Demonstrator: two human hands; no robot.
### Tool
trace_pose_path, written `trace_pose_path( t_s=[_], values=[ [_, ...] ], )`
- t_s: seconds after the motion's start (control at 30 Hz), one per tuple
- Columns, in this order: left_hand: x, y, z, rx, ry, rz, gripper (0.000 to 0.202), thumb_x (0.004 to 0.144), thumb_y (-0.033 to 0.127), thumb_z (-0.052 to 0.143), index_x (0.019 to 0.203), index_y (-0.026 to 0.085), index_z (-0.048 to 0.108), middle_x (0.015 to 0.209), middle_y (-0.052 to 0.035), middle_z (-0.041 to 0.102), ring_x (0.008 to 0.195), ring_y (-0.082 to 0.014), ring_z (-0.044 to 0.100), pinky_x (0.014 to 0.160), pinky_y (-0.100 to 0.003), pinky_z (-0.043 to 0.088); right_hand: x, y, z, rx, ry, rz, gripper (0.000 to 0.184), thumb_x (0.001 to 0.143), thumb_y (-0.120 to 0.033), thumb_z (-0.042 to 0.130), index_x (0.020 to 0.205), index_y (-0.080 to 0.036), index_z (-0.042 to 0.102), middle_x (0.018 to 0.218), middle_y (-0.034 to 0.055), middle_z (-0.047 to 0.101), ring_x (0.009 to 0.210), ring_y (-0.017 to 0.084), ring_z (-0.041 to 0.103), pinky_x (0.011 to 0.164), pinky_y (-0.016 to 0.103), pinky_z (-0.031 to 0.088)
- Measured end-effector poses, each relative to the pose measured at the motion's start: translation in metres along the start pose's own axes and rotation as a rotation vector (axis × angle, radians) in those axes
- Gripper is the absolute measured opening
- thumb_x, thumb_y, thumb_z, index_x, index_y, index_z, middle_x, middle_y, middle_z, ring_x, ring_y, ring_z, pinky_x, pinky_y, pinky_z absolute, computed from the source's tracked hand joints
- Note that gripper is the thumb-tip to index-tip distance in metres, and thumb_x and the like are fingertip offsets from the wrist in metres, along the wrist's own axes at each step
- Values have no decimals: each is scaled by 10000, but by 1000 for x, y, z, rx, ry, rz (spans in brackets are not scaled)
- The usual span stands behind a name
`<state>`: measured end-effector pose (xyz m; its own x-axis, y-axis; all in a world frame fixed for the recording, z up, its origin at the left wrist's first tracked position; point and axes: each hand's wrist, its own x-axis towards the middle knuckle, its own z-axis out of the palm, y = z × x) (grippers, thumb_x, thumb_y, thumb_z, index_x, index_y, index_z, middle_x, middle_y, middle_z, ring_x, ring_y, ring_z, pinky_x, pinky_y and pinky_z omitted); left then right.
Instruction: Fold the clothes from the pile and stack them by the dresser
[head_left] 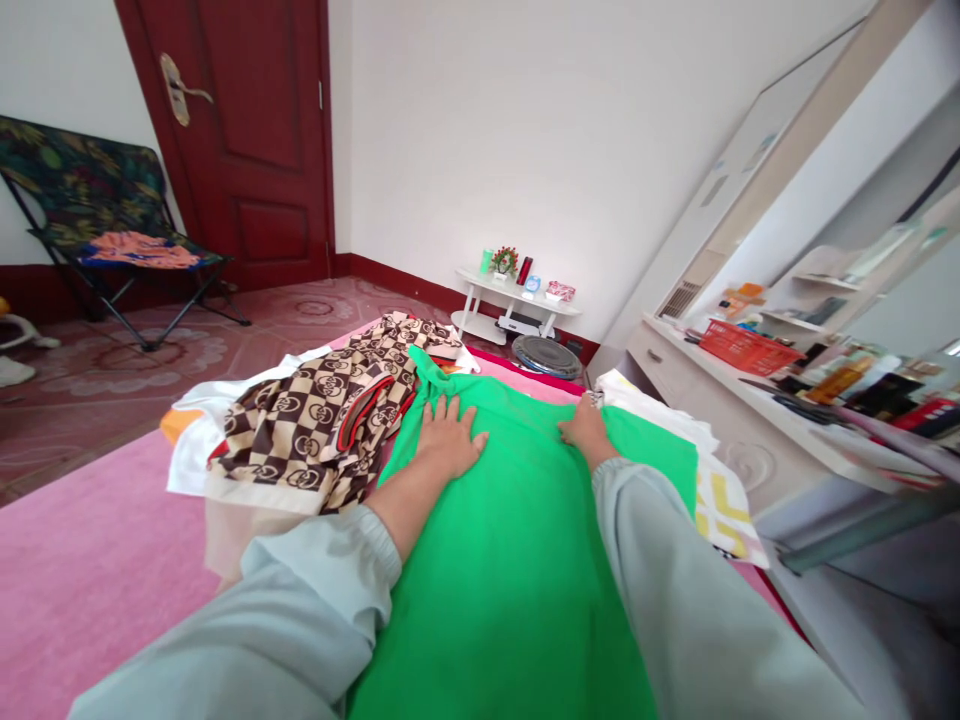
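Note:
A bright green garment (517, 540) lies spread flat on the pink bed (82, 560) in front of me. My left hand (448, 440) rests palm down on it near its upper left, fingers stretched out and apart. My right hand (585, 425) lies on the far right part of the green cloth, at its top edge; its fingers are bent over the edge and partly hidden. Both arms wear pale grey-green sleeves.
A brown-and-cream checked garment (330, 420) and white clothes (195, 440) lie heaped left of the green one. White and yellow cloth (720, 490) lies at the right. A dresser (750, 410) with a red basket (746, 348), a white side table (517, 300), a folding chair (105, 220) and a red door (240, 130) stand around.

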<state>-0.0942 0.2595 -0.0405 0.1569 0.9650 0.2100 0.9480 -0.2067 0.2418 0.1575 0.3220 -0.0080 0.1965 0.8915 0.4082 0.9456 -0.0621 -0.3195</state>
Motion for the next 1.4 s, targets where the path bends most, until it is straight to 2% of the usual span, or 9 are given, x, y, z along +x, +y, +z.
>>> trace_pose_path(
  t_s=[0.2, 0.3, 0.47, 0.6, 0.7, 0.8, 0.93, 1.1, 1.4],
  values=[
    [1, 0, 1, -13, -2, 9, 686, 874, 607, 276, 1418, 203, 385, 1515, -149, 262, 1398, -377, 148, 1096, -580, 93, 17, 11, 6, -51, -60, 143, 267, 739, -160, 557, 975, -57, 626, 881, 225, 662, 927, 335, 629, 789, 433, 479],
    [1, 0, 0, -16, 2, 10, 689, 872, 610, 281, 1419, 205, 384, 1523, -154, 238, 1404, -374, 129, 1098, -578, 90, 17, 5, 7, -61, -34, 121, 355, 741, -132, 522, 1070, -16, 592, 1093, 262, 615, 1103, 341, 554, 921, 445, 427],
    [1, 1, -1, -1, -22, -2, 683, 872, 617, 276, 1432, 234, 357, 1537, -131, 206, 1412, -356, 107, 1105, -567, 76, -19, -30, 18, -26, -23, -79, 568, 806, -286, 542, 1321, -73, 429, 1432, 197, 381, 1366, 290, 276, 1085, 451, 272],
    [2, 1, 0, 23, -32, -6, 675, 883, 610, 249, 1439, 240, 341, 1533, -132, 221, 1412, -345, 121, 1109, -556, 76, -57, -55, 25, -44, -256, -419, 556, 925, -461, 352, 1424, -217, 328, 1527, 82, 261, 1414, 252, 177, 1118, 528, 156],
    [2, 0, 1, 31, -51, 1, 665, 892, 609, 210, 1448, 261, 316, 1540, -121, 202, 1414, -344, 111, 1109, -557, 67, -67, -65, 26, -97, -445, -417, 591, 942, -537, 232, 1462, -257, 255, 1550, 43, 199, 1427, 250, 131, 1117, 547, 133],
    [3, 0, -3, 39, -90, 12, 667, 897, 605, 191, 1461, 262, 281, 1550, -122, 160, 1417, -351, 84, 1107, -561, 51, -71, -70, 19, -129, -499, -341, 621, 940, -554, 232, 1475, -240, 220, 1560, 59, 143, 1431, 276, 99, 1111, 563, 133],
    [2, -4, -12, 31, -162, 70, 682, 890, 621, 209, 1465, 260, 270, 1551, -119, 146, 1414, -366, 75, 1107, -560, 62, -96, -64, -7, -86, -555, -321, 668, 922, -581, 284, 1481, -226, 198, 1564, 89, 89, 1433, 297, 62, 1110, 568, 140],
    [-15, -14, -23, 20, -293, 175, 703, 895, 624, 215, 1482, 237, 205, 1558, -107, 72, 1422, -335, 23, 1120, -523, 77, -168, -26, -62, 82, -598, -408, 687, 898, -595, 354, 1471, -235, 235, 1557, 93, 137, 1433, 260, 104, 1134, 535, 132],
    [-113, -52, -70, -7, -443, 398, 715, 913, 533, 358, 1478, 122, 204, 1548, -141, 51, 1428, -284, 33, 1140, -416, 116, -310, 65, -152, 185, -271, -232, 473, 878, -414, 476, 1282, -171, 517, 1402, 129, 455, 1301, 246, 414, 1098, 446, 320]
  ],
)
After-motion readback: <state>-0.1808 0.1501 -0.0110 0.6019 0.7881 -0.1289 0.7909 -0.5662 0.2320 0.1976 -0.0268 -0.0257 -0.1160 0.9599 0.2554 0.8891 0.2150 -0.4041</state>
